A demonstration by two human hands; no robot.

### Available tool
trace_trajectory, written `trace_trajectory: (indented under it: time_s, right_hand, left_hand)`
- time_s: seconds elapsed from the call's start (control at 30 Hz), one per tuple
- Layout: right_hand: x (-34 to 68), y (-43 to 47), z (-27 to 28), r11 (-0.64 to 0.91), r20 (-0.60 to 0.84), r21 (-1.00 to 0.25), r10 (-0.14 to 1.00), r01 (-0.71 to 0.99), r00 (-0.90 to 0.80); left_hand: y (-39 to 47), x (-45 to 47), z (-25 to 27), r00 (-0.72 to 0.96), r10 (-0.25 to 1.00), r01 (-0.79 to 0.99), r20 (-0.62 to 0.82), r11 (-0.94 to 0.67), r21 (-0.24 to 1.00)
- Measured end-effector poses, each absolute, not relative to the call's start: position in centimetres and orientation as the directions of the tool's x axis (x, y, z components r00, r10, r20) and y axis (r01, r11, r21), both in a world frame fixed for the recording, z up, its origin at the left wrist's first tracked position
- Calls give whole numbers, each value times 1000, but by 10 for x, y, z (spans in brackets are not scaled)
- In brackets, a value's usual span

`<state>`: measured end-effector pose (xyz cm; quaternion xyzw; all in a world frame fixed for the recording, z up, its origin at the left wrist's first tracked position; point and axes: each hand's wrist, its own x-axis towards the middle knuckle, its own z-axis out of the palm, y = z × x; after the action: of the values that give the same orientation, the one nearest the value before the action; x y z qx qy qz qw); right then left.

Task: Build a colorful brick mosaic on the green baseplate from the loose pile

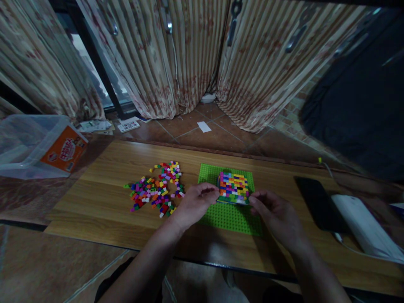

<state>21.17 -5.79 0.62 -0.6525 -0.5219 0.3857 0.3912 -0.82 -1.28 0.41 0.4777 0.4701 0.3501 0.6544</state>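
Note:
A block built of many-coloured toy bricks [234, 186] sits on a green studded baseplate [233, 221], towards its far half. The top is a patchwork of orange, yellow, purple, pink, white and green, with a small dark gap near the right side. My left hand [198, 201] is closed, its thumb and fingertips at the block's left front corner. At the right front corner, the thumb and curled fingers of my right hand [276, 212] press against the block. Whether either hand also holds a small loose brick cannot be made out.
Loose coloured bricks [148, 191] lie scattered left of the baseplate on the wooden table [94, 202]. A black phone [318, 202] and a white device with a cable [362, 223] are at the right. Beyond the table's left end stands a clear plastic bin [31, 143].

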Motion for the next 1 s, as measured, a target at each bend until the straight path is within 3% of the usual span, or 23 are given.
trace_trajectory:
  time_s: [0.27, 0.53, 1.0]
  right_hand:
    - [208, -56, 7, -171, -96, -872, 978, 458, 183]
    - [208, -51, 10, -324, -272, -920, 933, 222, 236]
    - [209, -50, 1, -356, -357, -933, 912, -43, 204]
  left_hand:
    - [-13, -9, 2, 319, 914, 8, -250, 261, 965]
    - [-12, -10, -2, 332, 911, 1, -244, 258, 966]
    - [-14, -6, 2, 283, 923, 9, -261, 270, 963]
